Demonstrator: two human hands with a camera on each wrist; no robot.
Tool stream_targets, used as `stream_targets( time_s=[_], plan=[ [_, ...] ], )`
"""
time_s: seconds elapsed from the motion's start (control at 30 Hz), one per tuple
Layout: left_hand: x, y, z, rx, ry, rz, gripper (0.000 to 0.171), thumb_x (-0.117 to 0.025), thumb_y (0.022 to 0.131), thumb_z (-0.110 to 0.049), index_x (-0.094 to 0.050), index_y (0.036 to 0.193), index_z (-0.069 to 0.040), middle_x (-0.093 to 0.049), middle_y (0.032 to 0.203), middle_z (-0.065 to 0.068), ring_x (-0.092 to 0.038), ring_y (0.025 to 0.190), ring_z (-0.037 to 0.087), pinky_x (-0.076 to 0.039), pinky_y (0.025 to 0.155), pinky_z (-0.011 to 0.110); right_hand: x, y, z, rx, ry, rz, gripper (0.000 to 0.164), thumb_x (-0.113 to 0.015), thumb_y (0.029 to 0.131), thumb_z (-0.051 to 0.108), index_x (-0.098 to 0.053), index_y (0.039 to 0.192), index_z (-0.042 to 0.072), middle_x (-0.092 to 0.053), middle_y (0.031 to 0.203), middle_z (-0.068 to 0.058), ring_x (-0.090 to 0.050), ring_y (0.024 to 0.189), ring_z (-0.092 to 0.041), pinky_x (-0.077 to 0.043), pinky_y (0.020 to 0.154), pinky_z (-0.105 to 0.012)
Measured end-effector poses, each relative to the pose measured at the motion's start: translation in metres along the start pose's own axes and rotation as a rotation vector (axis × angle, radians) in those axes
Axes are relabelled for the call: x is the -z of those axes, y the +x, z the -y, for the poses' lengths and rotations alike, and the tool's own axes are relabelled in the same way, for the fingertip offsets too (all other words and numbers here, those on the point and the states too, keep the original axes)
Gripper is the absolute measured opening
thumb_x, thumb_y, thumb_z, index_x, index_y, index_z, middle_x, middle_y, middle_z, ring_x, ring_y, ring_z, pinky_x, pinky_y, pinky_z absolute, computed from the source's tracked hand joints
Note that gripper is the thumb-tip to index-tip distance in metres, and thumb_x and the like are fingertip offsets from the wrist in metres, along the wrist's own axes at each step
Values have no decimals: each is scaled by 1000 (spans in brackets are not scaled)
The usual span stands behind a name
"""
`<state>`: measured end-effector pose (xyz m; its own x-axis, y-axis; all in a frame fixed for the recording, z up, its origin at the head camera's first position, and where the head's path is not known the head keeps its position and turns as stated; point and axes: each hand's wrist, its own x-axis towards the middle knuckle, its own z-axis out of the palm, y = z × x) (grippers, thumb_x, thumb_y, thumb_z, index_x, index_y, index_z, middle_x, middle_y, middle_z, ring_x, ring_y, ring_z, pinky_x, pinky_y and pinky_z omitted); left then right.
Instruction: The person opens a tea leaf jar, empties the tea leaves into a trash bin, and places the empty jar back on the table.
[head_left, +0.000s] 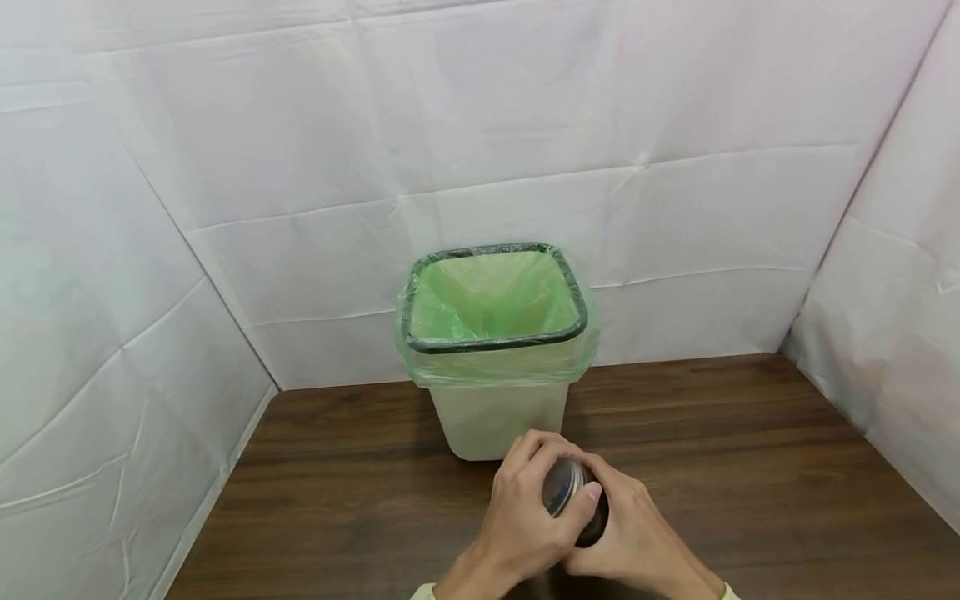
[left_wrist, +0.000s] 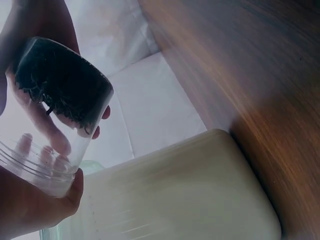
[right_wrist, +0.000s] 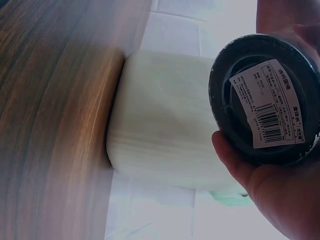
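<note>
Both hands hold a clear round jar with dark, shredded leaf-like contents [left_wrist: 62, 82], tilted on its side in front of the bin. My left hand [head_left: 521, 508] curls round the ridged, transparent lid end [head_left: 561, 487], its thumb lying across the jar. Gripping the jar's body from the other side is my right hand [head_left: 637, 529]. In the left wrist view the dark contents are packed toward the base, and the lid end is see-through. A white barcode label [right_wrist: 270, 107] is stuck on the base in the right wrist view.
A cream waste bin [head_left: 502, 417] lined with a thin green bag [head_left: 491, 308] stands just beyond the hands, its dark rim [head_left: 495, 343] holding the bag. Under it is a dark wooden table [head_left: 337, 517]. White cloth walls [head_left: 510, 125] enclose the back and both sides.
</note>
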<state>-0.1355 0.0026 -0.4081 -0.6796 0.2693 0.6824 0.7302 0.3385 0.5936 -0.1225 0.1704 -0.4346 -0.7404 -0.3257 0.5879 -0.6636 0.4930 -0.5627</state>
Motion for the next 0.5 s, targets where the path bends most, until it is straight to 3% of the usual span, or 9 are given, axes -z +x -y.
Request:
stream_targets(
  time_s=[0.2,0.33,0.5],
  plan=[
    [5,0,-3,74,-7,103,24,-68,90,-37,-69,110,-22,-57,116,-11,-54,104,9,-51,83,32,0,-1,-2,0,0,-4,94,-88,52,12,-53,140,19,-64,115,11,-62,89,-7,-55,73,-29],
    [8,1,-4,78,5,142,28,-68,90,-39,-68,113,-24,-57,117,-11,-54,103,10,-51,82,31,0,-2,-2,-39,42,24,93,-88,54,10,-53,140,15,-65,112,9,-62,87,-7,-55,72,-29],
    [13,3,-5,63,3,168,34,-67,90,-44,-69,118,-26,-57,120,-13,-54,106,8,-51,84,32,2,0,-2,-22,87,39,87,-87,58,9,-53,138,14,-66,110,6,-64,87,-8,-56,71,-29]
  ],
)
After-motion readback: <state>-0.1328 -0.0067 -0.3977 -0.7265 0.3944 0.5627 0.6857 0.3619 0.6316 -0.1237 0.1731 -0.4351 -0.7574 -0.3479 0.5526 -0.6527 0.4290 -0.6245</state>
